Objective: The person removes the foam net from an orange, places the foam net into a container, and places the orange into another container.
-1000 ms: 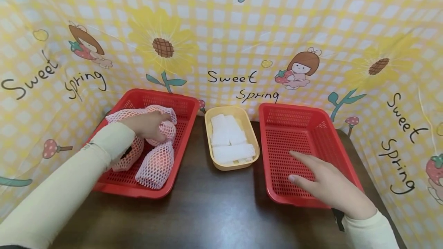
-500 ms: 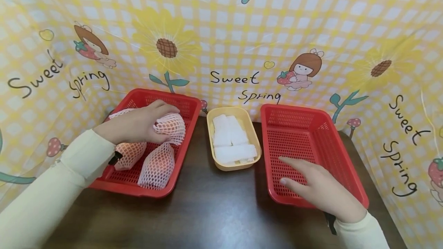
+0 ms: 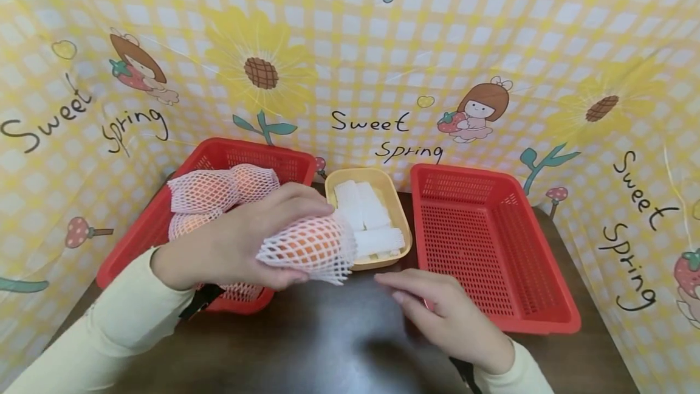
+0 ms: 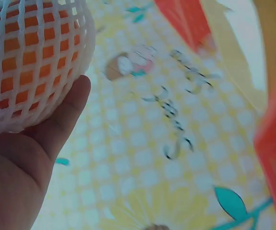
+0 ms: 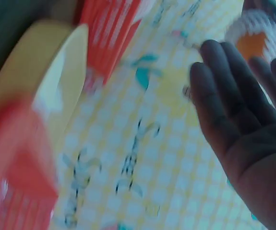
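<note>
My left hand point(image 3: 229, 248) holds an orange-coloured round fruit in a white foam net point(image 3: 314, 245), its fingers over the top and thumb beneath. In the left wrist view, the netted fruit point(image 4: 30, 62) shows orange through the mesh. It is up over the table, overlapping the yellow tray's near left side in the head view. Several more netted fruits point(image 3: 205, 190) lie in the left red basket point(image 3: 126, 242), partly hidden by my left arm. My right hand point(image 3: 451, 315) hovers near the right basket's front left corner, fingers extended and holding nothing, as the right wrist view shows too.
A small yellow tray point(image 3: 404, 211) with rolled white foam nets point(image 3: 377, 241) stands between the baskets. To the right is a red basket point(image 3: 547, 248), its slotted bottom showing. A yellow checked cloth point(image 3: 361, 47) closes off the back and sides of the brown table point(image 3: 328, 351).
My left hand has lifted the netted fruit out of the left basket and brought it right and nearer me. My right hand has moved left, from over the right basket to its front left corner.
</note>
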### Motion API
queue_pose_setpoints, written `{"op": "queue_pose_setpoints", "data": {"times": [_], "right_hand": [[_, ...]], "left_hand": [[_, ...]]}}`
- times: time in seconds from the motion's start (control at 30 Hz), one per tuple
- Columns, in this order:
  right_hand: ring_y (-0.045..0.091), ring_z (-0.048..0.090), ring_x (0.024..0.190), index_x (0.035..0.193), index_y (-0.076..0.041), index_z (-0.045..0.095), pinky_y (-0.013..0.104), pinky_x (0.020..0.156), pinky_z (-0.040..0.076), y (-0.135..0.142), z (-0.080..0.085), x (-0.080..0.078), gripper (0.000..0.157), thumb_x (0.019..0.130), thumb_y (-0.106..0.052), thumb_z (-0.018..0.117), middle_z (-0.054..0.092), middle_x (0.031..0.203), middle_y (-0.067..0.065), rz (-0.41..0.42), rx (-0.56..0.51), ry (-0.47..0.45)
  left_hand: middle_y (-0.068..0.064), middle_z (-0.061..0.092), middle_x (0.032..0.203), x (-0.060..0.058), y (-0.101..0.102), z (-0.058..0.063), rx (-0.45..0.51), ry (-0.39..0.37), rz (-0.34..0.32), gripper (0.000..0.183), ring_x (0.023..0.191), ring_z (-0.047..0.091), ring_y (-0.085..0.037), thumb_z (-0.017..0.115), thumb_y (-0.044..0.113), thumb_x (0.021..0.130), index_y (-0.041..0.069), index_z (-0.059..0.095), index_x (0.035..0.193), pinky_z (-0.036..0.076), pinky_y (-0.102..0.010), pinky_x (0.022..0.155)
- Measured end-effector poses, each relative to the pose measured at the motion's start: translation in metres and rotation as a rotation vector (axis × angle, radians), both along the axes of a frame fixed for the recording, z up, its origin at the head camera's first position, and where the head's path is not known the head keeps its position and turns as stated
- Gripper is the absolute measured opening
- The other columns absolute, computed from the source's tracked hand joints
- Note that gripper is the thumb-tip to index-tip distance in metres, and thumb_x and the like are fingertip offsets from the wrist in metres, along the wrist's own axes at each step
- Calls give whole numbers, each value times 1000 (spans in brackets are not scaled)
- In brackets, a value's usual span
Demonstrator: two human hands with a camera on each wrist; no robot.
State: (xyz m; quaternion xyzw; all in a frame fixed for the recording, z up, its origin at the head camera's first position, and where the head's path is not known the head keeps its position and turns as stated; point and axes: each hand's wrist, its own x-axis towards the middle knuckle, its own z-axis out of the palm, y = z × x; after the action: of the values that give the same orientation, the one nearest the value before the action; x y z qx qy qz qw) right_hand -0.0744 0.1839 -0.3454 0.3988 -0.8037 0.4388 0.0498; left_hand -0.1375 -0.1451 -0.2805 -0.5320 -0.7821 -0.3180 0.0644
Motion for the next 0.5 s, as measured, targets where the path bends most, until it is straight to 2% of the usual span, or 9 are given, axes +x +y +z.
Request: {"op": "queue_pose_setpoints", "data": {"times": [0.07, 0.13, 0.23, 0.3, 0.37, 0.4, 0.47, 0.5], "right_hand": [[16, 68, 94, 132, -5, 65, 28, 77, 56, -11, -3, 1, 41, 94, 11, 60, 70, 113, 3, 76, -105, 15], [17, 69, 86, 132, -1, 63, 27, 71, 56, -20, -6, 3, 44, 92, 16, 58, 70, 108, 8, 114, -191, 22], [18, 65, 65, 125, 1, 62, 25, 55, 54, -29, -9, 5, 39, 94, 20, 51, 69, 93, 13, 114, -300, -74], [18, 59, 52, 118, -1, 62, 24, 44, 48, -33, -10, 6, 35, 96, 20, 45, 66, 82, 14, 95, -382, -157], [20, 52, 43, 115, 0, 61, 25, 37, 44, -36, -10, 6, 33, 99, 20, 40, 61, 74, 17, 128, -508, -210], [21, 51, 41, 117, 0, 62, 25, 35, 43, -37, -11, 5, 34, 100, 18, 40, 59, 71, 19, 152, -575, -207], [22, 51, 41, 122, 2, 64, 25, 37, 44, -39, -11, 2, 34, 100, 15, 43, 57, 71, 20, 190, -689, -141], [22, 57, 48, 125, 0, 66, 25, 43, 48, -39, -10, 0, 33, 101, 11, 47, 61, 76, 20, 181, -725, -96]], "left_hand": [[-2, 46, 141, 5, 8, 0, 40, -25, -47, 78, 127, 48, -17, 88, 24, 79, 13, 46, 145, 47, -30, 99], [-4, 45, 141, 9, 14, 0, 75, -41, -77, 77, 128, 47, -19, 87, 25, 81, 12, 46, 144, 46, -31, 101], [-6, 45, 142, 12, 20, -4, 122, -83, -100, 76, 128, 46, -22, 86, 26, 81, 11, 46, 144, 44, -32, 102], [-7, 45, 143, 12, 23, -9, 143, -112, -105, 77, 129, 46, -23, 87, 24, 80, 12, 46, 145, 43, -32, 103], [-5, 44, 144, 12, 25, -15, 144, -140, -103, 78, 129, 46, -22, 87, 23, 80, 13, 46, 145, 43, -32, 102], [-5, 44, 144, 12, 26, -18, 143, -150, -108, 78, 129, 46, -22, 87, 23, 79, 13, 46, 145, 43, -32, 102], [-4, 45, 144, 13, 30, -23, 135, -159, -110, 79, 128, 46, -21, 88, 22, 79, 13, 45, 145, 43, -32, 102], [-3, 45, 144, 13, 32, -25, 132, -159, -107, 80, 128, 46, -20, 88, 23, 79, 14, 45, 145, 43, -32, 102]]}}
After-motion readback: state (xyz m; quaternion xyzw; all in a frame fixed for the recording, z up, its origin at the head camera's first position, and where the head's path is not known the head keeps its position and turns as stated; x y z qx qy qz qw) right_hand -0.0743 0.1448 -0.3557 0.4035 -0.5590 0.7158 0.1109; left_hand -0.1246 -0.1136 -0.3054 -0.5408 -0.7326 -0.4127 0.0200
